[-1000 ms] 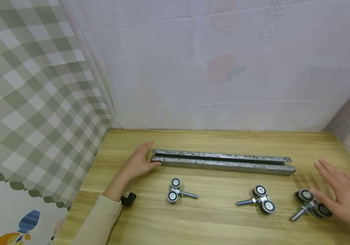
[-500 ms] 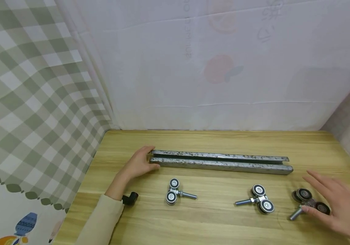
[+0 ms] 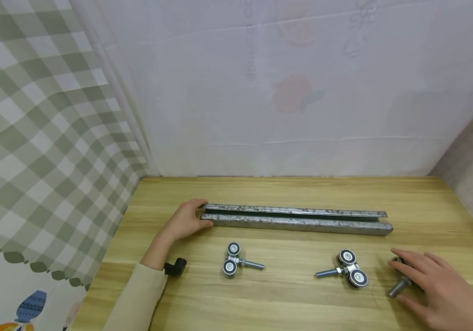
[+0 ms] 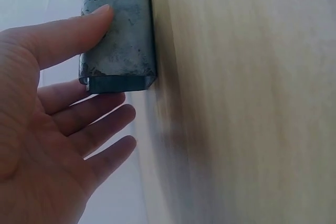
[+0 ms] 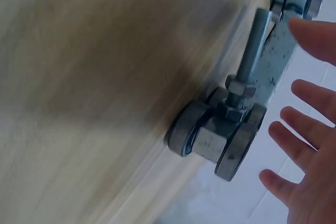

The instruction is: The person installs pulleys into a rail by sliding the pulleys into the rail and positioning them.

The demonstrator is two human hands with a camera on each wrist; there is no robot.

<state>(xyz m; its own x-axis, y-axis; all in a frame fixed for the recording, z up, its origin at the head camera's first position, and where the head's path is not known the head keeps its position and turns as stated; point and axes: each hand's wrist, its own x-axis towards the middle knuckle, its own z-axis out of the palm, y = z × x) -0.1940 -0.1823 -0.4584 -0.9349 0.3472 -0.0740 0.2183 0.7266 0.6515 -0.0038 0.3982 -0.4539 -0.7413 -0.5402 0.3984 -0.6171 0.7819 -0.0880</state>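
A slotted steel channel rail [image 3: 298, 224] with worn, speckled edges lies across the wooden table. My left hand [image 3: 184, 222] pinches its left end, the thumb on the near side and fingers at the far side. In the left wrist view, the thumb [image 4: 73, 34] presses the rail's flat wall [image 4: 122, 40] near its end. Over a roller trolley [image 3: 399, 287] at the right hovers my right hand [image 3: 441, 282], mostly hiding its wheels in the head view. From the right wrist, the trolley's wheels and threaded bolt [image 5: 253, 48] show apart from the spread fingers [image 5: 294, 142].
Two more roller trolleys lie in front of the rail: one at left [image 3: 230, 262], bolt to the right, and one at right [image 3: 353, 268], bolt to the left. A black piece [image 3: 176, 266] sits at the left sleeve. White cloth [image 3: 228, 115] hangs behind; checked cloth [image 3: 54, 115] is at left.
My right hand has come down and left over the right-hand trolley, covering most of it. My left fingers have closed onto the rail's end.
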